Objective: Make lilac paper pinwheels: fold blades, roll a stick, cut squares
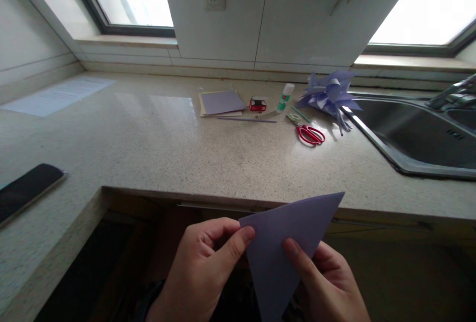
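A sheet of purple paper [277, 257], triangular in outline and apparently folded, is held in front of the counter's edge. My left hand [206, 262] pinches its left corner between thumb and fingers. On the right side, my right hand [322, 275] grips the paper with the thumb on its face and the fingers behind it. The paper's lowest tip runs out of the picture at the bottom. Farther back on the counter lie red-handled scissors [310, 134], a glue stick [285, 97] standing upright, and a stack of coloured paper [222, 102] with a purple sheet on top.
Purple paper pinwheels [329, 94] lie beside the steel sink [427, 138]. A small red box [258, 104] and a thin purple stick [247, 120] rest near the paper stack. A black phone-like object [28, 190] and a printed sheet [59, 95] lie at left on the counter [148, 148].
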A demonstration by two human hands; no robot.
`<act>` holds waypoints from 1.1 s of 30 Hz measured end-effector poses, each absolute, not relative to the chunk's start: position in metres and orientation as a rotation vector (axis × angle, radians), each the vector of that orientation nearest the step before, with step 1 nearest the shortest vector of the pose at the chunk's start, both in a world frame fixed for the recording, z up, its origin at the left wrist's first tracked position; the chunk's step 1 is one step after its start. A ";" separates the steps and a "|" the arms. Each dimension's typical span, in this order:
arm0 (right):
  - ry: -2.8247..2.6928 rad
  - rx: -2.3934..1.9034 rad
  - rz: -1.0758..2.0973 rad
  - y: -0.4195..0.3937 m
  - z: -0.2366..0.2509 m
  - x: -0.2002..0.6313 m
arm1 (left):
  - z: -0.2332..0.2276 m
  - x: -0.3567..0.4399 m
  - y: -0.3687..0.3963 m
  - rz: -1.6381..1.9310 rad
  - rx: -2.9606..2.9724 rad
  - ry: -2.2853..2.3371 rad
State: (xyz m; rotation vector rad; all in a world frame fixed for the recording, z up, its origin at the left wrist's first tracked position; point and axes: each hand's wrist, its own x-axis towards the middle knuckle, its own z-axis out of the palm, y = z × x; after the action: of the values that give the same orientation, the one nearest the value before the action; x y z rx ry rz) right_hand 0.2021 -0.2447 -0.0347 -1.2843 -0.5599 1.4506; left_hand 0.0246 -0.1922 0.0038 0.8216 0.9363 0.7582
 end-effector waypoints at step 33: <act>-0.353 -1.111 1.419 -0.230 -0.004 0.204 | -0.007 0.016 -0.196 0.778 0.942 1.017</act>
State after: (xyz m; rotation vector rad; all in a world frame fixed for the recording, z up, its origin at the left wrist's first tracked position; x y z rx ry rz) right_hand 0.2044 -0.2301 -0.0035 -1.1105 -0.3535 1.4191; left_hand 0.0155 -0.1962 -0.0072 0.9417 1.0173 0.7778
